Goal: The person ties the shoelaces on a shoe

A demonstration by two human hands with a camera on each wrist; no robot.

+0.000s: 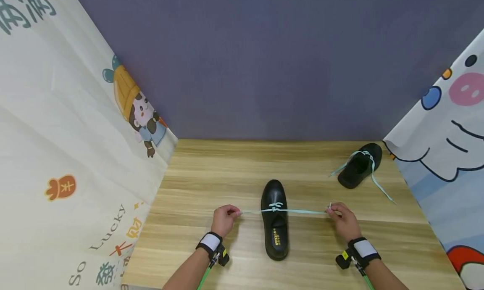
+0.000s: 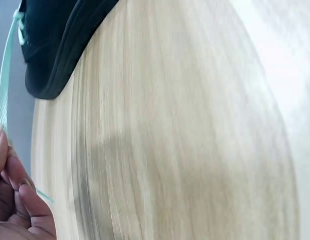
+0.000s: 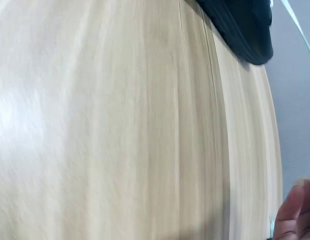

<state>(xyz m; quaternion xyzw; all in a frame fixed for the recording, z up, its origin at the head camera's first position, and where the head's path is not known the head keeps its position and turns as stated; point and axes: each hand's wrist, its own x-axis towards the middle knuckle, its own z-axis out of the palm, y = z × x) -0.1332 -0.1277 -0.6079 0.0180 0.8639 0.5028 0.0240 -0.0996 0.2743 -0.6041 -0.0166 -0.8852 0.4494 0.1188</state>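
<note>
A black shoe [image 1: 275, 219] stands on the wooden table [image 1: 211, 180] with its toe pointing away from me. A mint-green lace [image 1: 302, 211] runs through its eyelets and stretches taut to both sides. My left hand [image 1: 225, 219] pinches the lace's left end, and my right hand [image 1: 341, 220] pinches the right end. In the left wrist view the shoe [image 2: 54, 40] fills the top left corner, the lace [image 2: 7, 85] runs down to my fingers [image 2: 14, 200]. The right wrist view shows the shoe's sole [image 3: 242, 27] and one fingertip [image 3: 295, 212].
A second black shoe [image 1: 359, 165] with loose mint laces lies at the table's back right. Printed cloth panels [image 1: 68, 134] hang left and right, and a purple wall [image 1: 264, 59] stands behind.
</note>
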